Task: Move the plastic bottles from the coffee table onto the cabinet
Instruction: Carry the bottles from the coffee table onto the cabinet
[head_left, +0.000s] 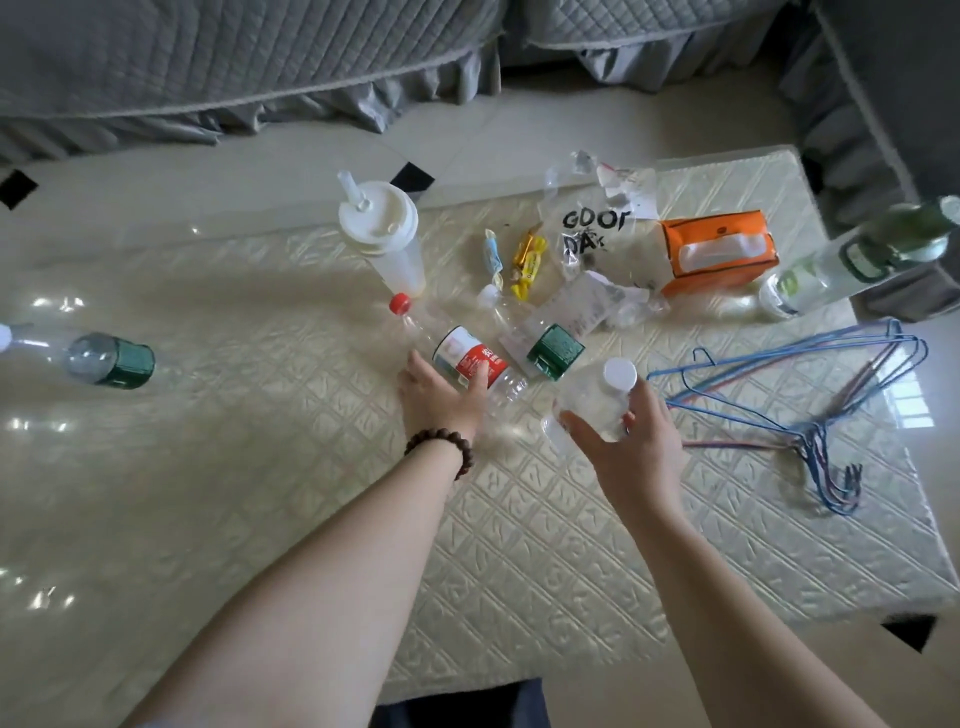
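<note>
Head view: left hand (441, 397) clasped over red-labelled bottle (467, 358), right hand (631, 441) gripping white-capped bottle (597, 397).

A home living room: beyond the left hand (441, 400) and the right hand (631, 447) runs a sofa under a grey quilted cover with a ruffled skirt (208, 78), standing on a pale tiled floor (545, 124). Both hands reach over a low coffee table with a cream embossed top (260, 467), strewn with household litter: a lidded translucent plastic drink cup with a straw (382, 234) ahead of the left hand, an orange soft tissue pack (719, 249) beyond the right hand, and a bundle of blue wire clothes hangers (810, 405) to its right.
</note>
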